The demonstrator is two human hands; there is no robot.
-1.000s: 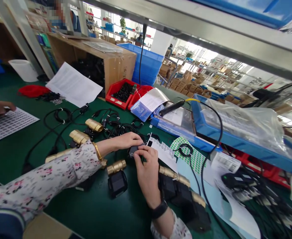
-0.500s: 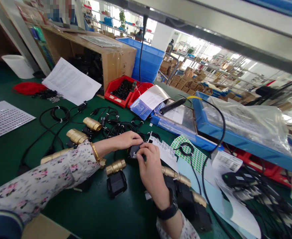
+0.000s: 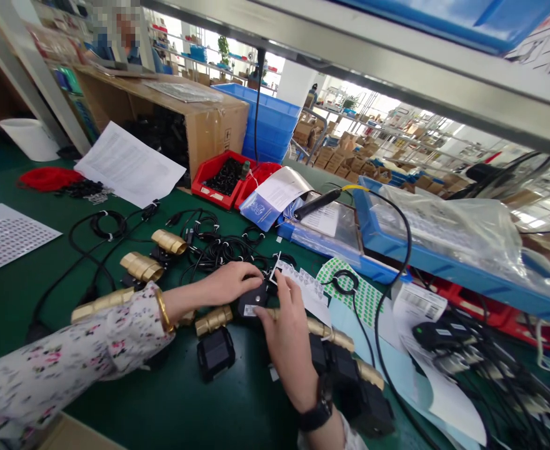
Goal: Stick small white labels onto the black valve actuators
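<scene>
Both hands have sunk tableward: left hand (image 3: pixel 230 282) still grips the boxy black actuator (image 3: pixel 252 302), right hand (image 3: pixel 287 325) flattening its label.

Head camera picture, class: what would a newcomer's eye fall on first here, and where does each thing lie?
First, the two hands at centre: the left hand and right hand meet on a small black box over the green table. Around them lie brass fittings and tangled black cables. Behind stand red bins and a blue crate.
</scene>
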